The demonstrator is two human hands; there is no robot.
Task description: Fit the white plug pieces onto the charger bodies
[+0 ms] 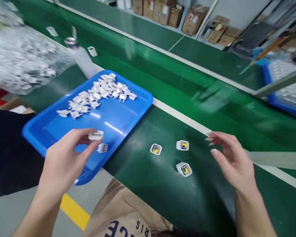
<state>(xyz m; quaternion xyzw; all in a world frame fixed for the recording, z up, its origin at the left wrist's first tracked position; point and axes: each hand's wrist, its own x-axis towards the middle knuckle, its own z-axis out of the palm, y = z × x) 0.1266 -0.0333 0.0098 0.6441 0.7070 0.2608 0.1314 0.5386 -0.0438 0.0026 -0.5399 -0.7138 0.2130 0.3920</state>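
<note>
Between the thumb and fingers of my left hand [66,156] is a small white plastic plug cover [96,135], held above the near part of a blue tray [135,113]. Another white plug piece [103,148] lies in the tray just below it. My right hand [233,156] hovers over the right side of the table, fingers apart and holding nothing. To its left, three white charger housings sit on the green surface: one housing [156,149] on the left, a second housing [183,145] at the back and a third housing [184,169] nearer me. Yellow parts show inside them.
White plug pieces [96,93] are heaped at the tray's far side. Behind the tray stands a white bottle [82,59] with a metal top. A clear bag [22,59] of white parts lies at left. A green conveyor belt [162,75] runs behind the table.
</note>
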